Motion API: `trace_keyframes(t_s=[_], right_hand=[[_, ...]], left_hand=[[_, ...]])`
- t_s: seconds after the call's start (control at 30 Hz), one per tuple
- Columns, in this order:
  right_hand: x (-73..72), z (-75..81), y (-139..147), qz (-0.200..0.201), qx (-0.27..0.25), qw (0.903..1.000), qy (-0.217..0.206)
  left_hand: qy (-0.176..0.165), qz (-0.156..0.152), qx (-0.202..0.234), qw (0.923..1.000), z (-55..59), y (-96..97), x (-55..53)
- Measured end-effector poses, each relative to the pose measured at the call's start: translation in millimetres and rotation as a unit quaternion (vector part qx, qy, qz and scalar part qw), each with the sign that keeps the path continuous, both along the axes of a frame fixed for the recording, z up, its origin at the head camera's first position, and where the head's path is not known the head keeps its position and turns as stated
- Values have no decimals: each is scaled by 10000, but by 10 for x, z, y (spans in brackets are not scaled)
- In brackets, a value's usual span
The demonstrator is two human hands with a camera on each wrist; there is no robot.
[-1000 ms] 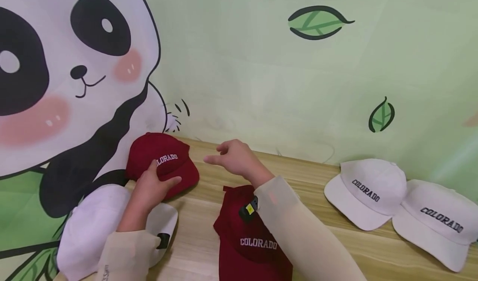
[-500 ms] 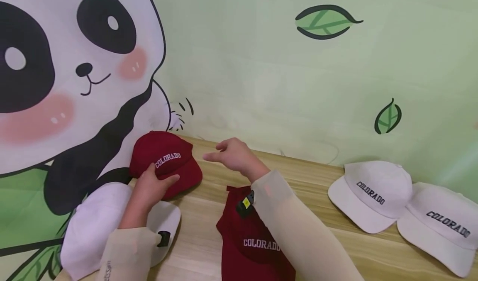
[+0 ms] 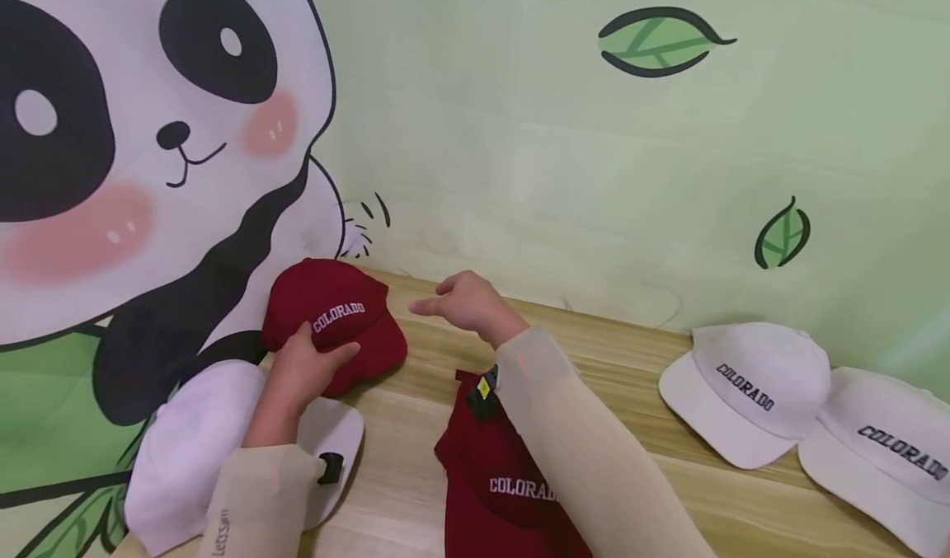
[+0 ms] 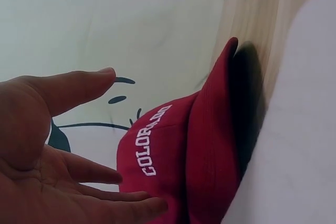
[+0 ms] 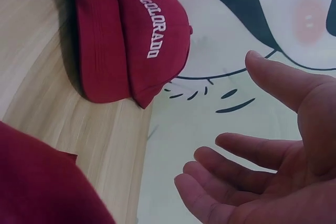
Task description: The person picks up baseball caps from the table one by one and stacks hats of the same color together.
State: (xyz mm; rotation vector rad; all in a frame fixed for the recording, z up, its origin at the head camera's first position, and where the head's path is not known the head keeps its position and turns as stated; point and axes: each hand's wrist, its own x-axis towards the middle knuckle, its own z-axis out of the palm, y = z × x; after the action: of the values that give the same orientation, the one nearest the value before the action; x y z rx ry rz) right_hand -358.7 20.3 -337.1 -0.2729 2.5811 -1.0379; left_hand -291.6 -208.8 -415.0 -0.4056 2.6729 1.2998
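From here I see the left hand [image 3: 297,372] wide and empty by the far-left red cap [image 3: 337,294], contact unclear, the right hand [image 3: 473,304] equally wide to its right. Dipping, the left sleeve [image 3: 260,496] could shove the near-left white cap [image 3: 193,438], the right sleeve [image 3: 586,426] the near red cap [image 3: 482,459].

A pale green backdrop [image 3: 519,129] printed with a large cartoon panda [image 3: 185,212] and outlined leaves [image 3: 660,43] rises behind a light wood-grain tabletop [image 3: 393,459]. A faint streak of light [image 3: 891,344] slants across its lower right.
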Motion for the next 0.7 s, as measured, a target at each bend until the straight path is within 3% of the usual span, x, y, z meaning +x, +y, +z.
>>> trace_keyframes(t_s=[0.27, 0.7], right_hand=[[-66, -43, -84, 34, 165, 9998, -128], [-89, -183, -322, 351, 640, 9970, 247]], left_hand=[[-30, 20, -93, 10000, -62, -34, -28], [-164, -131, -192, 9996, -110, -61, -18]])
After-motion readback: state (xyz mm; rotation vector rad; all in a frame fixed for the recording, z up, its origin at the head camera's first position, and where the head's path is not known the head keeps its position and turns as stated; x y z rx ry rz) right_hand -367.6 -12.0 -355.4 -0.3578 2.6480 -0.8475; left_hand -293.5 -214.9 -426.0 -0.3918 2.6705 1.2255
